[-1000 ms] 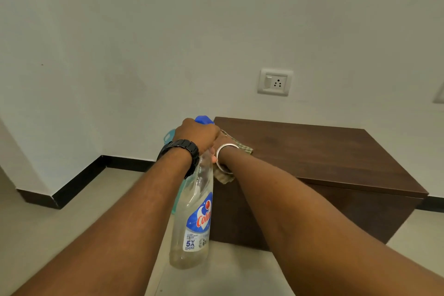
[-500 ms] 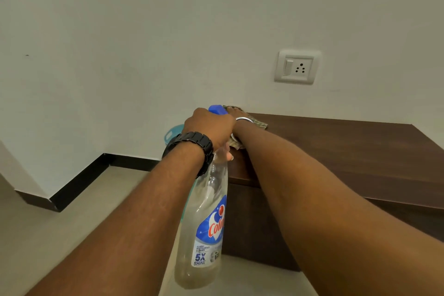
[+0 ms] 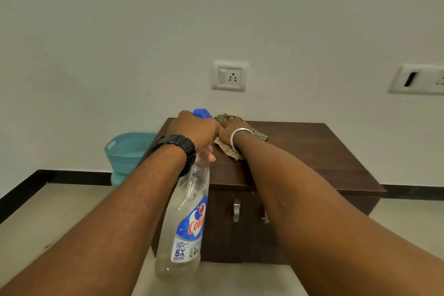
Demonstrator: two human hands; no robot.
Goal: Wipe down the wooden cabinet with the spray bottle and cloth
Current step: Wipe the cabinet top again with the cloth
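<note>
A dark wooden cabinet [image 3: 312, 151] stands against the wall, with two metal door handles on its front. My left hand [image 3: 194, 130] grips the neck of a clear spray bottle [image 3: 185, 223] with a blue nozzle, held in the air by the cabinet's left front corner. A checked green cloth [image 3: 259, 136] lies on the cabinet top near its back left corner. My right hand [image 3: 229, 130] rests flat on the cloth; its fingers are partly hidden behind my left hand.
A teal plastic tub [image 3: 125, 151] sits on the floor left of the cabinet. A wall socket [image 3: 229, 76] is above the cabinet, and another socket plate [image 3: 418, 79] is at the right. Tiled floor [image 3: 60, 211] lies in front.
My view has shifted, and the cabinet front with its handles and the teal tub now show. My right hand with the cloth has moved towards the cabinet's back left corner. The bottle stays in my left hand.
</note>
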